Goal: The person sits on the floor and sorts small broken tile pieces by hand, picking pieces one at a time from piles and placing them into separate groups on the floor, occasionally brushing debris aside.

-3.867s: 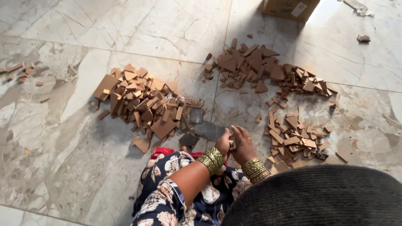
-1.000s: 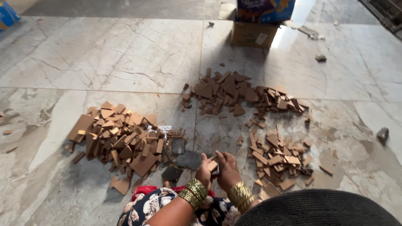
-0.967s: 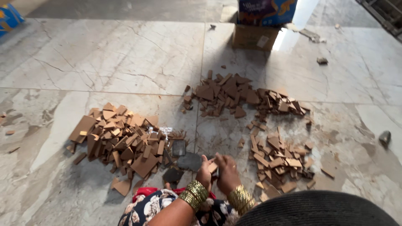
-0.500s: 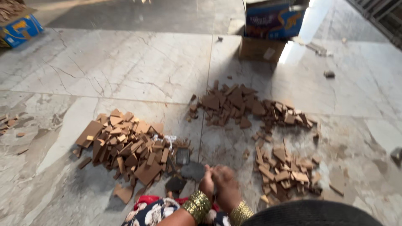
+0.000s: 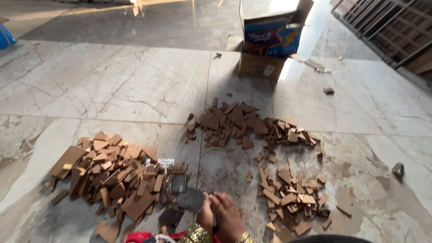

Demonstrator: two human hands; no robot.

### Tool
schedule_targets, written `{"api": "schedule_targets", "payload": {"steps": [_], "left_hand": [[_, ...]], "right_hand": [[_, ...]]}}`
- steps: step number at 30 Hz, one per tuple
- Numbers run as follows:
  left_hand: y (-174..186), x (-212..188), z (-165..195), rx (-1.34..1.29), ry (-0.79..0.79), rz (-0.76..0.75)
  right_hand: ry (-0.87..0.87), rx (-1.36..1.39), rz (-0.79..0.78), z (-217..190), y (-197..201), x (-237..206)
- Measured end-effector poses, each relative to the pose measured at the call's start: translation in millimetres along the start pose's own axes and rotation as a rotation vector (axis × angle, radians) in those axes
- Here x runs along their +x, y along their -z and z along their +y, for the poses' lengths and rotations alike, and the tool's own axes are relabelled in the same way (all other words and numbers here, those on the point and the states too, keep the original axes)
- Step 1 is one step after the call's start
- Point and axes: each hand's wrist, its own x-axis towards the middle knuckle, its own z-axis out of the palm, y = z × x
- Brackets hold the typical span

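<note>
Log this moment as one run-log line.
hands: left and right together, low centre | near: dark slab | floor: three brown scrap piles | box beyond

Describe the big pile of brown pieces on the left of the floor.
The left pile is a loose heap of flat brown pieces, like broken board or tile, in mixed shapes and sizes, overlapping at all angles. It lies on the marble floor, with stray bits around its edges. Dark grey slabs lie at its right edge. No hand touches it.
</note>
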Motion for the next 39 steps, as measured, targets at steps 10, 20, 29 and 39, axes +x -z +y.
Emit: {"api": "schedule_targets", "payload": {"steps": [10,20,29,39], "left_hand": [[-33.4,-51.3,20.6,0.049,0.041,-0.155],[-15.5,-26.1,-5.0,0.227,-0.009,-0.145],[-12.7,-31.4,14.0,0.228,0.056,0.038],[-11.3,-33.2,10.2,0.308,-0.033,-0.199]], "right_hand": [[-0.134,-0.044,-0.093,-35.1,47.2,11.4],[-0.334,0.005,-0.134,-17.1,56.7,22.2],[-0.037,0.052,-0.084,-41.9,33.9,5.7],[-0.255,-0.079,-0.111,-18.9,35.1,11.5]]}}
